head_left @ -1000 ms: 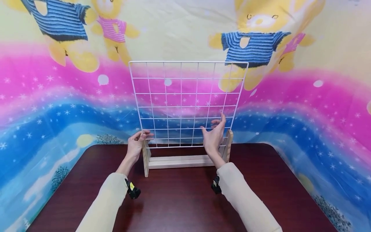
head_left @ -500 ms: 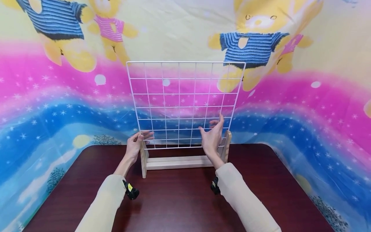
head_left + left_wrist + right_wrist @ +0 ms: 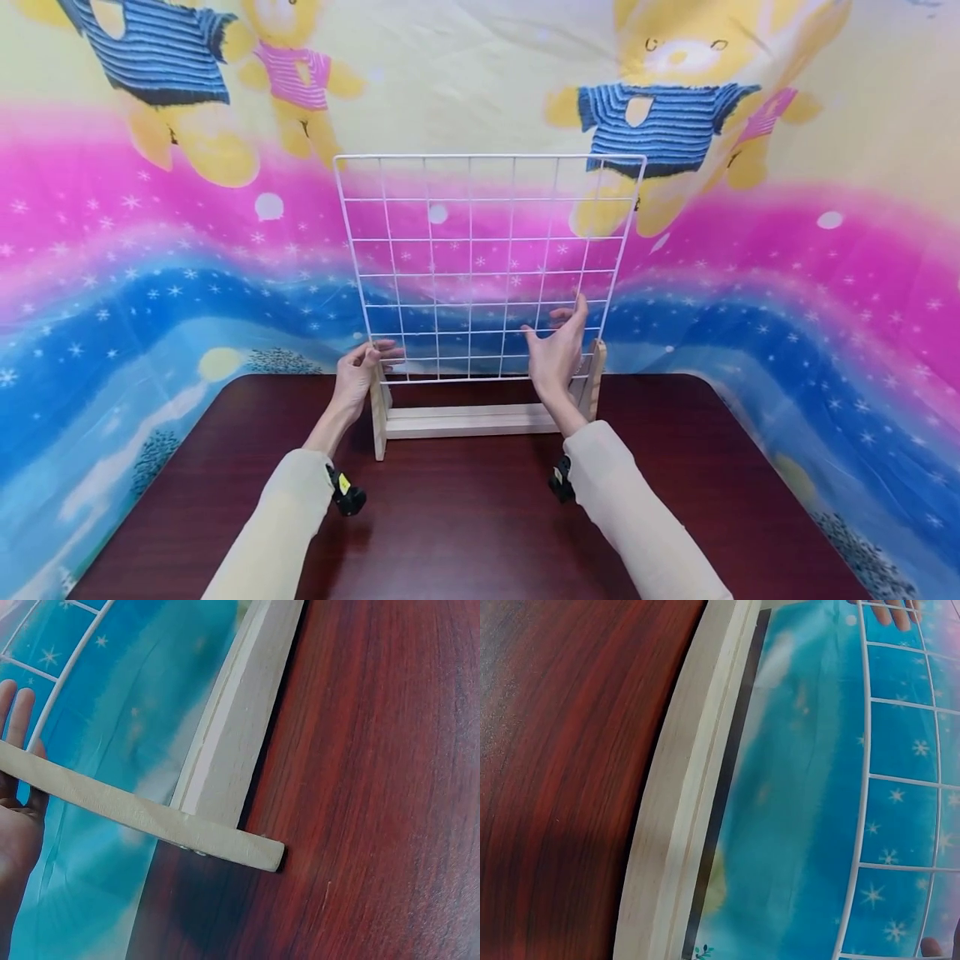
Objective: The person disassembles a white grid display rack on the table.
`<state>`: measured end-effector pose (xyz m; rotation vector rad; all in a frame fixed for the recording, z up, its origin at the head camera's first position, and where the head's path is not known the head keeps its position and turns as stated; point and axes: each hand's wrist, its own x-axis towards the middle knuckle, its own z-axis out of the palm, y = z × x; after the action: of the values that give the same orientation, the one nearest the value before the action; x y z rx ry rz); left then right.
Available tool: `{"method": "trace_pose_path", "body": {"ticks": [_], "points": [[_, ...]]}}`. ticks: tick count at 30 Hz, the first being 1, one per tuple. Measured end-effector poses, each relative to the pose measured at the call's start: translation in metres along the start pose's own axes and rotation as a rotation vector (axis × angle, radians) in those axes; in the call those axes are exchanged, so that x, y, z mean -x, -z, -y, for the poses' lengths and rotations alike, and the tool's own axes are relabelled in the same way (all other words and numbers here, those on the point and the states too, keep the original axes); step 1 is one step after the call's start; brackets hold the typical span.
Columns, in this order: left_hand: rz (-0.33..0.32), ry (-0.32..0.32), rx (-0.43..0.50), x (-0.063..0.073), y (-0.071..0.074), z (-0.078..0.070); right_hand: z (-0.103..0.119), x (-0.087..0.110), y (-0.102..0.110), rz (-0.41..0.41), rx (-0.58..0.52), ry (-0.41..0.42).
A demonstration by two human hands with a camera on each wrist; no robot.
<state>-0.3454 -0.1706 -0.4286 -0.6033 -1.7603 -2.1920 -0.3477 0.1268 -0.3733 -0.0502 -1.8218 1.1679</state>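
A white wire grid panel (image 3: pixel 470 273) stands upright in a pale wooden stand (image 3: pixel 465 421), between its two side posts. My left hand (image 3: pixel 351 382) holds the top of the left post (image 3: pixel 142 808), thumb in front and fingers reaching behind the grid's lower left corner. My right hand (image 3: pixel 555 354) is at the grid's lower right, just inside the right post (image 3: pixel 596 379). Its thumb and index finger are spread apart and extended. Whether its other fingers touch the post is hidden. In the right wrist view, the left hand's fingers (image 3: pixel 894 613) show through the grid.
The stand rests on a dark red-brown wooden table (image 3: pixel 457 517) with rounded far corners. Behind and on both sides hangs a colourful cloth (image 3: pixel 465 83) printed with bears and snowflakes. A small black camera (image 3: pixel 347 492) is strapped at my left wrist, another at my right.
The head view shifts slightly. Both hands keep nearly the same place at the posts, and the grid and stand show no clear movement.
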Motion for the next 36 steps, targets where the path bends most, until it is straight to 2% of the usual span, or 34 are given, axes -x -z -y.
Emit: {"method": "trace_pose_path", "body": {"ticks": [6, 11, 20, 27, 36], "points": [[-0.021, 0.033, -0.026, 0.000, -0.002, 0.000, 0.004, -0.005, 0.001, -0.001, 0.004, 0.012], [-0.038, 0.050, -0.037, -0.005, 0.002, 0.010, 0.009, -0.009, 0.002, 0.004, 0.007, 0.015], [-0.044, 0.024, -0.018, -0.004, 0.005, 0.020, 0.018, -0.014, 0.005, 0.020, 0.011, 0.018], [-0.032, 0.048, -0.052, 0.008, -0.003, 0.001, 0.019, -0.012, 0.008, 0.036, 0.025, 0.016], [-0.021, 0.020, -0.066, 0.003, -0.001, 0.000, 0.022, -0.020, 0.006, 0.012, 0.020, 0.018]]}}
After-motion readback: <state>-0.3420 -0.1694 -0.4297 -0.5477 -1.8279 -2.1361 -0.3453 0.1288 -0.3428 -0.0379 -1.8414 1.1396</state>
